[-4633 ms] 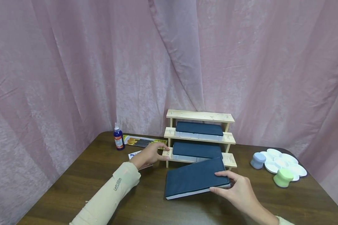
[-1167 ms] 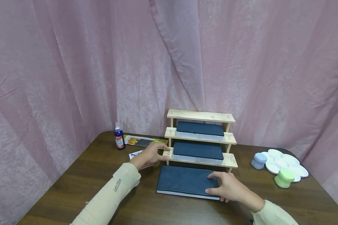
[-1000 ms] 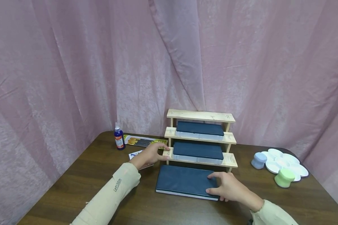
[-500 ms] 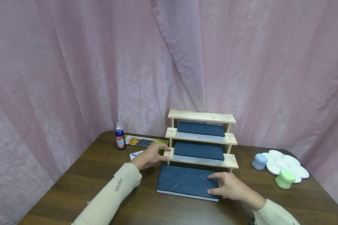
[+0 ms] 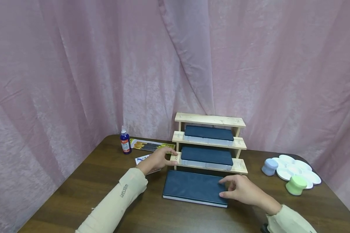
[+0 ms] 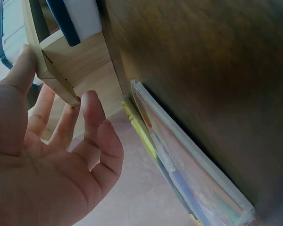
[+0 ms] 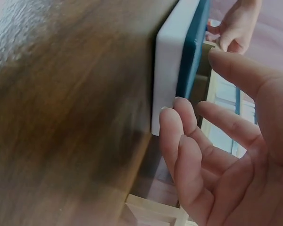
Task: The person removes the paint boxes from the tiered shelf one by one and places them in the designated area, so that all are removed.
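My left hand (image 5: 157, 160) grips the left end of the lowest step of a pale wooden stepped shelf (image 5: 210, 119). In the left wrist view its thumb lies on the board (image 6: 60, 89) and its fingers reach the other edge. A flat box (image 5: 196, 188) with a dark blue lid and white base lies on the table in front of the shelf. My right hand (image 5: 243, 191) hovers at the box's right end, thumb and fingers apart and loosely bent, holding nothing. Similar boxes sit on the middle step (image 5: 209, 133) and lowest step (image 5: 207, 155).
Left of the shelf stand a blue bottle (image 5: 125, 142), a packet of brushes (image 5: 147, 145) and a small packet (image 5: 140, 159) partly behind my left hand. On the right are a blue sponge (image 5: 269, 166), a green sponge (image 5: 296, 185) and a white flower-shaped palette (image 5: 307, 176). A pink curtain (image 5: 90, 81) hangs behind.
The front box, earlier tilted in my right hand, has come down flat on the table. My right hand has since let go and moved slightly right. My left hand stays on the shelf.
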